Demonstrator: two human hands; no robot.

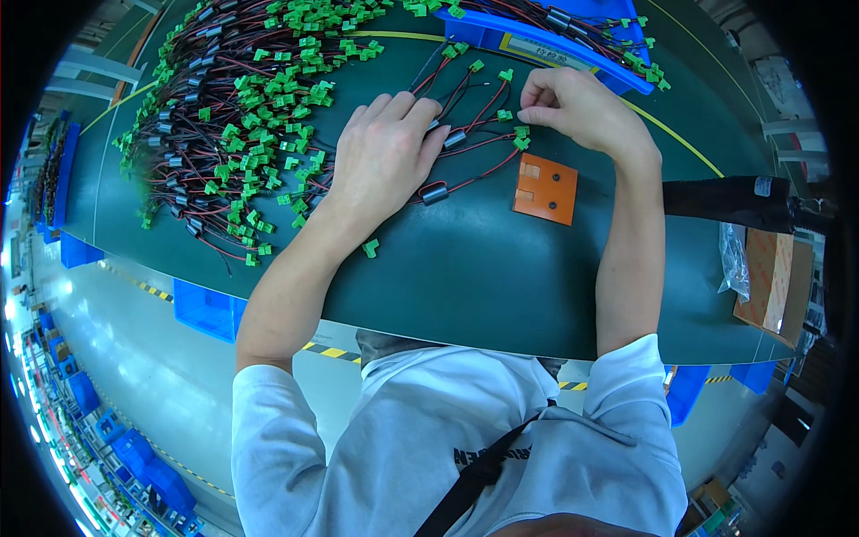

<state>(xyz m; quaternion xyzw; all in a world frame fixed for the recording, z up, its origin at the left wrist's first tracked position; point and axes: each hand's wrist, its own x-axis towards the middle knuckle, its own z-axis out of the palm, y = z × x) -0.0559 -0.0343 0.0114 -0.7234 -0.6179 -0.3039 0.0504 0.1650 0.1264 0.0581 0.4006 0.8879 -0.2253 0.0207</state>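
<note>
My left hand [385, 152] is closed over several red-and-black cables, its palm down and its thumb apart along the right side. From under it, cable ends fan out to the right with green connectors [522, 139] and black cylinders [435, 193]. My right hand [577, 106] hovers just right of these connectors, thumb and index finger pinched together. Whatever lies between those fingertips is too small or hidden to make out. Below the gap between my hands, an orange block [546, 190] with two dark screws and pale recesses lies on the green table [465, 277].
A large heap of similar cables [206, 116] covers the table's left. At the back stands a blue bin [546, 45] with more cables. A black arm-like object [729, 201] reaches in from the right, near an open cardboard box [774, 282] and a clear plastic bag [734, 259].
</note>
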